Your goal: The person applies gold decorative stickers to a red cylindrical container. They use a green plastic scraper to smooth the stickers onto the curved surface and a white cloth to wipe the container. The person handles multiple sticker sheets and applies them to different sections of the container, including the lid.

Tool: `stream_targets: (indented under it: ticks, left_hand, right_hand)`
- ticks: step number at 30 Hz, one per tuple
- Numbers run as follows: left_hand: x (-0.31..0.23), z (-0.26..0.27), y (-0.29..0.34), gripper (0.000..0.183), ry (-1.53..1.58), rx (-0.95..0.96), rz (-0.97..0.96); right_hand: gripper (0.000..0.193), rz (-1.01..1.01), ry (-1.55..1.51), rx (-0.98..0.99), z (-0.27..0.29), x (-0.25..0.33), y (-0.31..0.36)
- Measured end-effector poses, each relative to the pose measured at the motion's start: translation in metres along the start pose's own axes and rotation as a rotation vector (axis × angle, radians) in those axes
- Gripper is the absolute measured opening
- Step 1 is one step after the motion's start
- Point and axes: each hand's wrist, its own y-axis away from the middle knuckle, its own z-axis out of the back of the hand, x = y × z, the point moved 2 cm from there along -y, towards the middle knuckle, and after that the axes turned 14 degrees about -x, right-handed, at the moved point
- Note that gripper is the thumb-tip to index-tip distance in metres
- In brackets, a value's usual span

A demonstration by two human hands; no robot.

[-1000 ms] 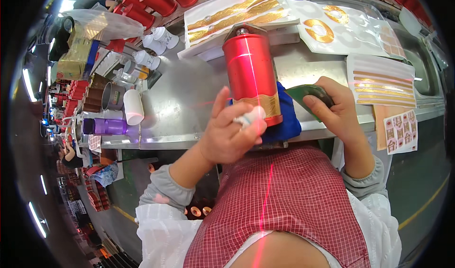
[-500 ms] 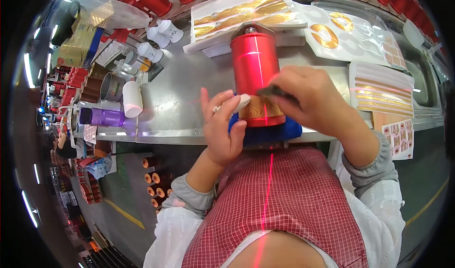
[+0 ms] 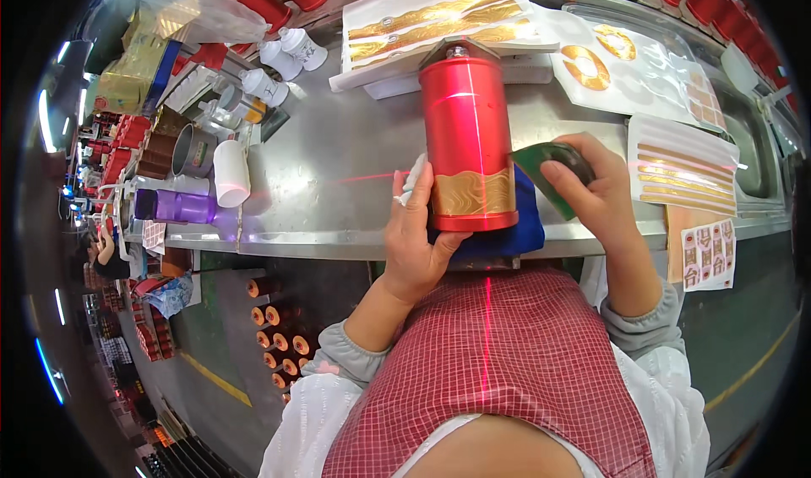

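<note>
Head view shows your right hand has pulled its green flat card, pinched in closed fingers, off the tall red metal can, whose gold band now lies flat, while your left hand wraps the can's foot on the blue cloth.

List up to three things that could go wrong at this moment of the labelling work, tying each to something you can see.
1. The red canister lies on a blue pad at the table edge; steadied only by the left hand, it might roll off.
2. The gold band could end up crooked or wrinkled if the canister shifts.
3. The right hand holds a green scraper close by; a slip might scratch the red finish.
</note>
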Motion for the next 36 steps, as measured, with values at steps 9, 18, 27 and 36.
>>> stream_targets:
  ticks: [9,18,27,36]
  left_hand:
    - [-0.014,0.0,-0.006,0.078,-0.179,-0.042,-0.167]
    - [0.0,0.0,-0.001,0.079,0.011,0.047,0.058]
    - [0.0,0.0,-0.005,0.081,0.017,0.052,0.074]
    - [-0.014,-0.002,-0.012,0.088,-0.205,0.052,-0.161]
  right_hand:
    - [0.017,-0.124,-0.076,-0.028,0.005,-0.014,0.011]
    - [0.018,-0.204,-0.127,-0.05,0.016,-0.02,0.013]
    - [0.02,-0.147,-0.167,-0.063,0.012,-0.023,0.013]
    - [0.024,-0.189,-0.229,-0.057,0.013,-0.026,0.013]
